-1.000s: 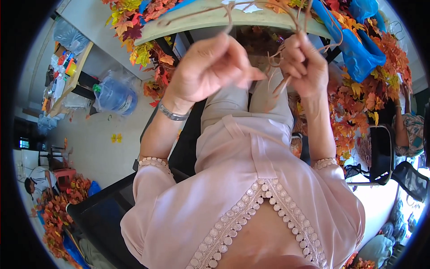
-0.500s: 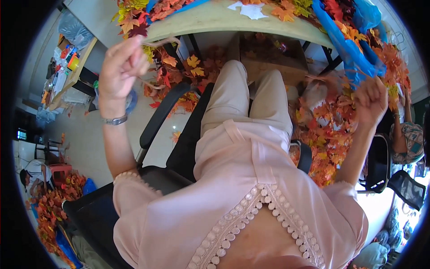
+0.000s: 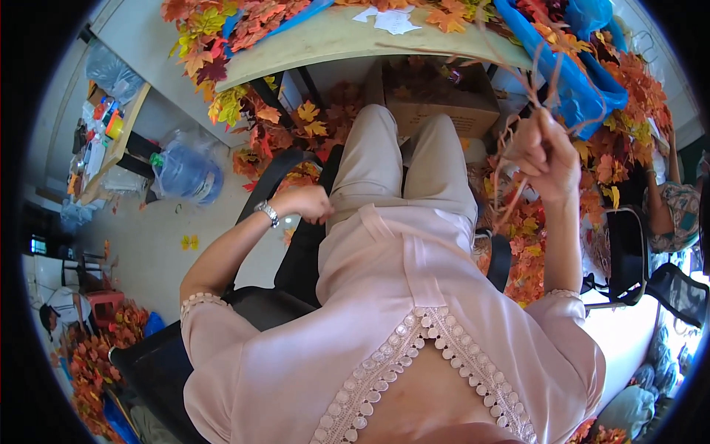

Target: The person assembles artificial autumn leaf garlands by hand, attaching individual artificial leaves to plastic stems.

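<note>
1. While the right hand (image 3: 546, 154) is raised at the right of the frame, its thumb and fingers are pinched closed around a tangle of thin brown strands (image 3: 533, 95).
2. The strands fan upward from this grip toward the top right and dangle in loops below it; some are blurred.
3. The left hand (image 3: 305, 203), left of centre, is lowered beside the beige trousers (image 3: 370, 159), with its back to the camera and its fingers turned in. I cannot tell whether it holds anything.
4. Behind the strands, in the upper right, is a crumpled blue plastic bag (image 3: 584, 103) among orange and red artificial leaves (image 3: 606, 159).
5. Across the top runs a pale counter (image 3: 318, 66), bearing more leaves and a white paper piece (image 3: 396, 21). An open cardboard box (image 3: 451, 111) is beneath it.
6. The likeliest trouble is snagging: loose ends spread so near the bag and leaves could catch if pulled sideways. The loops might also knot, since they cross one another, and a strand could slip out, because only one hand visibly grips the bunch.
</note>
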